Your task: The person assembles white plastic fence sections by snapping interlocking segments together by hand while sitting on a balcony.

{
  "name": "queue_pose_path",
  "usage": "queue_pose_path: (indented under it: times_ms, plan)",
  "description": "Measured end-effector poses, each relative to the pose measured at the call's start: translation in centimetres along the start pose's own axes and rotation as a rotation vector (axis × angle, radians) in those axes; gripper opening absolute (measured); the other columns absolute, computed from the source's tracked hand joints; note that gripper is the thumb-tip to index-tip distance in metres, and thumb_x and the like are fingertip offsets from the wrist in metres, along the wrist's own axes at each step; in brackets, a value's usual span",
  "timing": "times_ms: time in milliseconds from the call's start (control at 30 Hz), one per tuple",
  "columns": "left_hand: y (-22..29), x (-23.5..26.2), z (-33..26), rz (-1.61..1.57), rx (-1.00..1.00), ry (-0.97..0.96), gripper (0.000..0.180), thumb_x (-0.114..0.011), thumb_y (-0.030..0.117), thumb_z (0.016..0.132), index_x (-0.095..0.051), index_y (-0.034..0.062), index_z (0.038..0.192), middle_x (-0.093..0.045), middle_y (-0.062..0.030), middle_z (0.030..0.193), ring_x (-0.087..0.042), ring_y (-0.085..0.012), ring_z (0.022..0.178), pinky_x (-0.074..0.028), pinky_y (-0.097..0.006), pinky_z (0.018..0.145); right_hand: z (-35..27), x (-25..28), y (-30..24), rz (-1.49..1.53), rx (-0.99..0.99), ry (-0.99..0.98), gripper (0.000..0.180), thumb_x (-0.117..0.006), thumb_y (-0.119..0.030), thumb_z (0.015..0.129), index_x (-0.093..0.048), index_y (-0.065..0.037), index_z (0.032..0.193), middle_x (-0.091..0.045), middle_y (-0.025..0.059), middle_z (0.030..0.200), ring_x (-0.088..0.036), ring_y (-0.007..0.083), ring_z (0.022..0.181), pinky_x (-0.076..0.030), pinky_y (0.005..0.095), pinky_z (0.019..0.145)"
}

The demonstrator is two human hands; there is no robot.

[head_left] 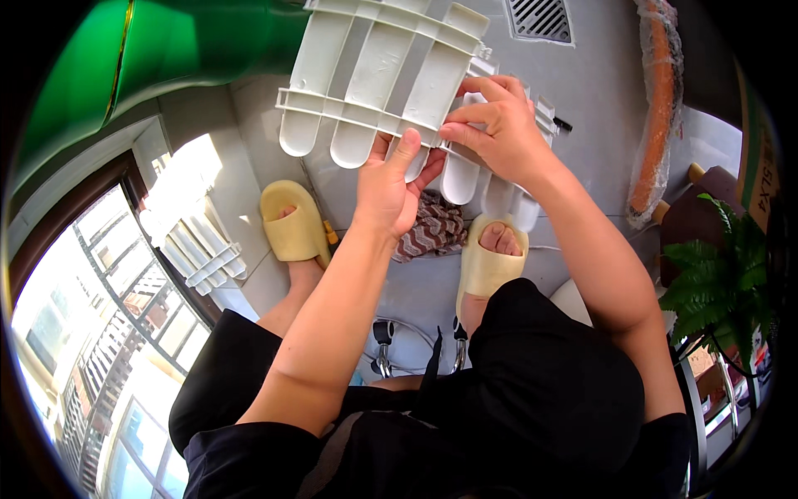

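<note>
Two white plastic picket fence panels meet in front of me, their rounded picket ends toward me. My left hand (397, 185) grips the lower right corner of the larger left panel (362, 83), thumb on top and fingers beneath. At the seam, my right hand (499, 123) has its thumb and fingers pinched on the edge of the right panel (460, 179). That panel reaches away under my right hand and wrist, which hide part of it. Whether the two panels are joined at the seam I cannot tell.
More white fence panels (195, 241) lean by the window at left. A patterned cloth (431, 229) and a yellow-handled screwdriver-like tool (332, 235) lie near my yellow slippers (291, 220). An orange plastic-wrapped roll (652, 108), a green plant (719, 274) and a floor drain (540, 18) are around.
</note>
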State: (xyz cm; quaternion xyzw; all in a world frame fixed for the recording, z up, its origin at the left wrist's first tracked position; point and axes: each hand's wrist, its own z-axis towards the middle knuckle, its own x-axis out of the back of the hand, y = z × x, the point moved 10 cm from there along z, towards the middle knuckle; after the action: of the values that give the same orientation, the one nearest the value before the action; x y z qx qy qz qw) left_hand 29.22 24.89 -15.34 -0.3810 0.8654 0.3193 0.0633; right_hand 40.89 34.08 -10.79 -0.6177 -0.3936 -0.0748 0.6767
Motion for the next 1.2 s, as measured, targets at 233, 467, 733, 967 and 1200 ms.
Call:
queue_pose_path:
  times_ms: [233,467,733,967,1200]
  plan:
    - [0.3,-0.8,-0.7,0.06,0.024,-0.015,0.036,-0.06,0.022,0.085,-0.047,0.0079,0.115,-0.054,-0.0051,0.108,-0.055,-0.0182,0.092,-0.049,-0.036,0.08,-1.1,0.3,-1.9,-0.108,0.208,0.105,0.016,-0.063,-0.032,0.077,-0.064,-0.016,0.08,-0.058,-0.0019,0.099,-0.045,0.0245,0.109,-0.022,0.0492,0.095]
    - [0.5,-0.3,-0.9,0.055,0.048,0.064,0.033,-0.058,0.02,0.085,-0.048,0.0052,0.113,-0.055,-0.0064,0.105,-0.056,-0.0175,0.093,-0.049,-0.035,0.079,-2.0,-0.1,-2.9,-0.121,0.238,0.043,0.027,-0.067,-0.035,0.072,-0.064,-0.014,0.088,-0.057,-0.0012,0.102,-0.043,0.0242,0.113,-0.02,0.0543,0.097]
    - [-0.1,0.2,-1.2,0.058,0.066,0.147,0.03,-0.055,0.026,0.088,-0.048,0.0072,0.11,-0.056,-0.0036,0.103,-0.053,-0.0135,0.092,-0.043,-0.031,0.079,-2.4,-0.7,-3.0,-0.133,0.182,0.115,0.03,-0.074,-0.034,0.061,-0.066,-0.013,0.082,-0.055,-0.0047,0.095,-0.043,0.0216,0.11,-0.021,0.056,0.095]
    - [0.0,0.3,-0.4,0.087,0.013,-0.001,0.031,-0.057,0.022,0.087,-0.049,0.0034,0.109,-0.056,-0.0065,0.105,-0.054,-0.0166,0.097,-0.044,-0.034,0.085,-2.3,-0.4,-2.5,-0.171,0.199,0.174,0.033,-0.074,-0.038,0.058,-0.066,-0.015,0.08,-0.057,-0.0095,0.092,-0.043,0.0197,0.108,-0.019,0.0554,0.096]
    - [0.0,1.1,1.0,0.131,-0.096,-0.08,0.029,-0.06,0.019,0.085,-0.05,0.0076,0.11,-0.056,-0.0044,0.107,-0.053,-0.0172,0.1,-0.044,-0.034,0.087,-2.1,-0.5,-2.0,-0.154,0.215,0.076,0.039,-0.074,-0.041,0.058,-0.066,-0.014,0.086,-0.055,0.0018,0.106,-0.04,0.0246,0.112,-0.021,0.054,0.097]
